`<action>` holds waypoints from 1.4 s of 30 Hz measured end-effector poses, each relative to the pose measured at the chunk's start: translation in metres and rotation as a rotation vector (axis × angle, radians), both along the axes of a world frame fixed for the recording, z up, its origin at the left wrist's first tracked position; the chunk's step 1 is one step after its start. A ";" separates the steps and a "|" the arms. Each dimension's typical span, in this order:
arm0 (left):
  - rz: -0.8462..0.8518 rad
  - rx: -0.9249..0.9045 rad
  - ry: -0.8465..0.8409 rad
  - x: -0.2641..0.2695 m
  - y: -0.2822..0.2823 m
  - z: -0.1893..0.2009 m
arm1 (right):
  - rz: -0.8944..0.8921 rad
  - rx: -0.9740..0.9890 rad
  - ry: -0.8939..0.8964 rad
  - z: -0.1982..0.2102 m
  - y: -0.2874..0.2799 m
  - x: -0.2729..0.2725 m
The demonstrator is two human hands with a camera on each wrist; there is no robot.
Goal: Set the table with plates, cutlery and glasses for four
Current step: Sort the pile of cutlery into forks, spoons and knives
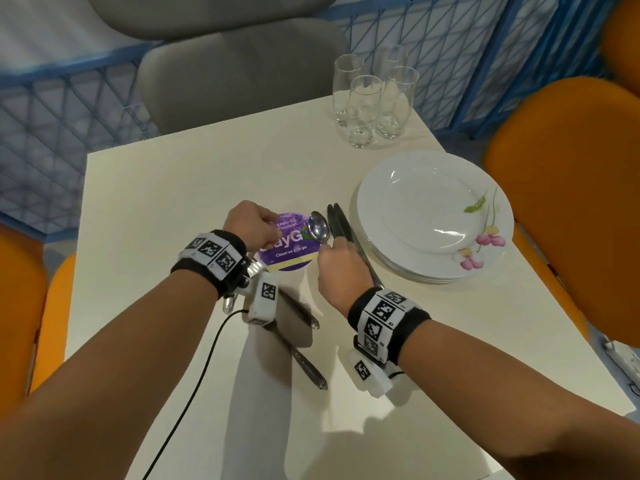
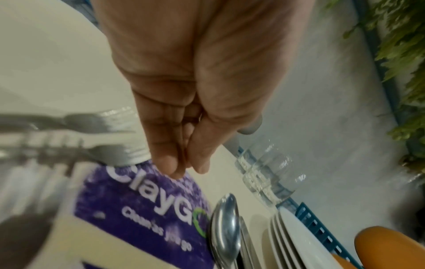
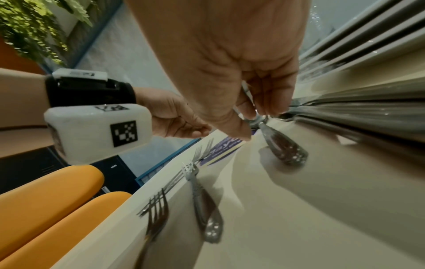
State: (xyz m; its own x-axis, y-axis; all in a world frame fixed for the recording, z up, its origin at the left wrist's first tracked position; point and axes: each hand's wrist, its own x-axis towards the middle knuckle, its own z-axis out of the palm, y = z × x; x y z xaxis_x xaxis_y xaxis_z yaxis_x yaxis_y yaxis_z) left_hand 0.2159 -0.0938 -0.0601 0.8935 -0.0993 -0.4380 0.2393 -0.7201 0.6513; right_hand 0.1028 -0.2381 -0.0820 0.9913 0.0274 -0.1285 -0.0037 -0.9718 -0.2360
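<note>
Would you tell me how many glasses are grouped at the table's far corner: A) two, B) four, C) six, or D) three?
B: the head view shows four empty glasses standing upright together on the table, beyond the stack of plates.

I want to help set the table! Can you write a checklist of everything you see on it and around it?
Surface: cream table.
Job's things: plate stack; four glasses bunched at the far edge; spoon, knives, forks.
Clutter: purple sticker.
Grippers: right hand holds cutlery; left hand curled, holding nothing visible.
Cables: black cable from the left wrist.
Surroundings: orange chairs, grey chair.
</note>
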 end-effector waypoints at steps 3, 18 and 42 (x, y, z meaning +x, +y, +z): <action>0.057 -0.034 0.002 -0.015 0.030 0.000 | 0.094 0.132 0.053 0.002 0.018 0.000; 0.248 -0.213 0.091 -0.091 0.101 -0.021 | 0.162 0.028 0.430 0.008 0.085 -0.024; 0.431 -0.678 0.295 -0.106 0.104 -0.015 | -0.116 0.070 0.279 -0.001 0.090 0.015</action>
State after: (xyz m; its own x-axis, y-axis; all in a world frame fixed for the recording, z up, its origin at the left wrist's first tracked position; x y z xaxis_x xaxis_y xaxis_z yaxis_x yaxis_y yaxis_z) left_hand 0.1094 0.0107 -0.0753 0.7722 -0.1015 -0.6272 0.6301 -0.0048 0.7765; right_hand 0.1181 -0.1481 -0.0828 0.9150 -0.0654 -0.3982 -0.1876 -0.9426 -0.2763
